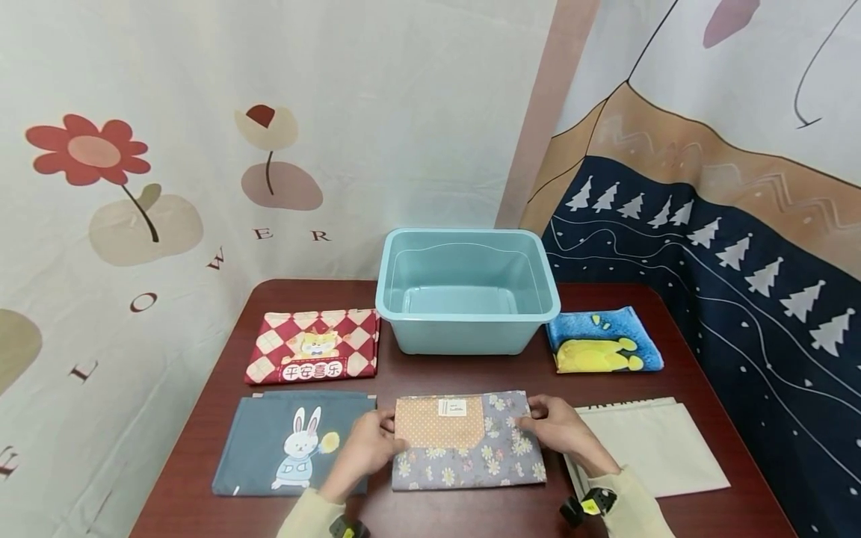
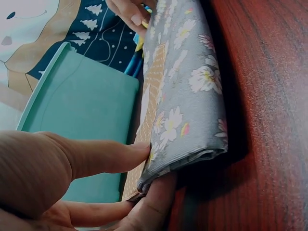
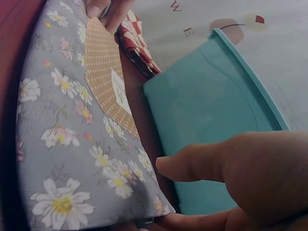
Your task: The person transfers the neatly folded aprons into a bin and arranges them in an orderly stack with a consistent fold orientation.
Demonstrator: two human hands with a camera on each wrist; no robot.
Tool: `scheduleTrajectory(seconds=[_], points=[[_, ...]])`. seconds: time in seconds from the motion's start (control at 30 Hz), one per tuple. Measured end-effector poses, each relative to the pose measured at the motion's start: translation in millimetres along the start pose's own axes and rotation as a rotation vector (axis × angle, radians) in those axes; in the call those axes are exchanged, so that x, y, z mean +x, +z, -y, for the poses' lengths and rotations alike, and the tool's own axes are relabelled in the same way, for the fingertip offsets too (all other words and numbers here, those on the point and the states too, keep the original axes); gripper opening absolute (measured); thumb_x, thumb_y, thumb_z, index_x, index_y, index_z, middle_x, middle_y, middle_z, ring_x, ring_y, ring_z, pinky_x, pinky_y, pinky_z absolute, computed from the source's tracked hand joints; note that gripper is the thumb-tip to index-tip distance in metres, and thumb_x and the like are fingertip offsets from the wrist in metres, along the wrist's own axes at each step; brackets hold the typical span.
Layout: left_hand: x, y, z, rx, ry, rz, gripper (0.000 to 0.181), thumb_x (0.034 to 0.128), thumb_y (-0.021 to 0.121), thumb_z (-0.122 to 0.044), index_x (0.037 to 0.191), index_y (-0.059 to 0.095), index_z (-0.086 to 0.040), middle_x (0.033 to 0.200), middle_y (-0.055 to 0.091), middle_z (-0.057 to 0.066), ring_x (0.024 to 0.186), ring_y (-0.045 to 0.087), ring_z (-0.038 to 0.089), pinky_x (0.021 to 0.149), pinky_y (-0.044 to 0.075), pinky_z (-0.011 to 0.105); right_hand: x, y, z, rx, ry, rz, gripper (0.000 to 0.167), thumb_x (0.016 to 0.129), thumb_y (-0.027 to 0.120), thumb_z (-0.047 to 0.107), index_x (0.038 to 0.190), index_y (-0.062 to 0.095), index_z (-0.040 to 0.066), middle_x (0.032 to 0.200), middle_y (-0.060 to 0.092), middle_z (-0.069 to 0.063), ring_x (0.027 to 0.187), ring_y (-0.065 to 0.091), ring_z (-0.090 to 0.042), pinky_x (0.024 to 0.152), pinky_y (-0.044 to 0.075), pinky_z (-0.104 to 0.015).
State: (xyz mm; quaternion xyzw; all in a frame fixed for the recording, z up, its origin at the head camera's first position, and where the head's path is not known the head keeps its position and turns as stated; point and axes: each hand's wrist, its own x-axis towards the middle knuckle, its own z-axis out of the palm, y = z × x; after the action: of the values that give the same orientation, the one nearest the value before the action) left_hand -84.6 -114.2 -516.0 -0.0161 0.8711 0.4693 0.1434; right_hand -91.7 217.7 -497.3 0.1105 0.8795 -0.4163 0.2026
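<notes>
A folded grey floral cloth (image 1: pixel 471 467) with a tan dotted patch (image 1: pixel 437 430) and a white label lies at the front middle of the table. My left hand (image 1: pixel 366 448) pinches its left edge; in the left wrist view the thumb (image 2: pixel 115 155) is on top and fingers reach underneath. At its right edge is my right hand (image 1: pixel 565 433). From the right wrist view, that thumb (image 3: pixel 192 162) stands over the far edge of the cloth (image 3: pixel 62 134), with fingers partly hidden under the corner.
Behind the cloth stands a light blue-green basin (image 1: pixel 464 336). Folded cloths lie around: red checked (image 1: pixel 269 347) and blue with yellow (image 1: pixel 646 344) at the back, blue-grey with a rabbit (image 1: pixel 252 448) at left, off-white (image 1: pixel 666 448) at right. Printed curtains hang behind the table (image 1: pixel 222 373).
</notes>
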Motion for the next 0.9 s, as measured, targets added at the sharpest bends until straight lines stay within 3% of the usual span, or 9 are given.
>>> scheduleTrajectory(seconds=[0.27,0.57,0.67,0.9], points=[[2.5,3.1,-4.5,0.076,-0.042,-0.057,0.060,0.0717,0.087,-0.007,0.127,0.066,0.006,0.083,0.070,0.003,0.078,0.060,0.013,0.075,0.053,0.032,4.1,-1.4,-2.6,0.014,0.012,0.017,0.060,0.087,0.078,0.019,0.135,0.055,-0.008,0.091,0.068,-0.012,0.075,0.064,-0.019,0.065,0.053,-0.032],[5.1,4.1,-7.7,0.053,-0.065,-0.053,0.068,0.0733,0.085,-0.006,0.135,0.058,0.006,0.082,0.067,0.006,0.074,0.060,0.016,0.068,0.052,0.031,8.7,1.7,-6.4,0.106,0.018,0.035,0.053,0.086,0.076,0.012,0.126,0.057,-0.017,0.094,0.075,-0.010,0.084,0.067,-0.017,0.072,0.059,-0.035],[6.3,3.4,-8.4,0.034,-0.061,-0.049,0.073,0.0746,0.084,-0.005,0.139,0.054,0.008,0.081,0.065,0.008,0.072,0.059,0.017,0.066,0.051,0.031,8.9,1.7,-7.3,0.109,0.015,0.034,0.047,0.086,0.077,0.012,0.122,0.062,-0.014,0.094,0.075,-0.009,0.086,0.067,-0.016,0.074,0.059,-0.035],[6.3,-0.5,-5.3,-0.024,-0.030,-0.041,0.068,0.0791,0.080,-0.001,0.139,0.051,0.015,0.078,0.067,0.011,0.071,0.060,0.017,0.066,0.052,0.030,9.1,3.9,-12.8,0.276,-0.002,0.119,0.037,0.091,0.072,0.006,0.123,0.060,-0.008,0.089,0.069,-0.009,0.080,0.072,-0.018,0.066,0.064,-0.040]])
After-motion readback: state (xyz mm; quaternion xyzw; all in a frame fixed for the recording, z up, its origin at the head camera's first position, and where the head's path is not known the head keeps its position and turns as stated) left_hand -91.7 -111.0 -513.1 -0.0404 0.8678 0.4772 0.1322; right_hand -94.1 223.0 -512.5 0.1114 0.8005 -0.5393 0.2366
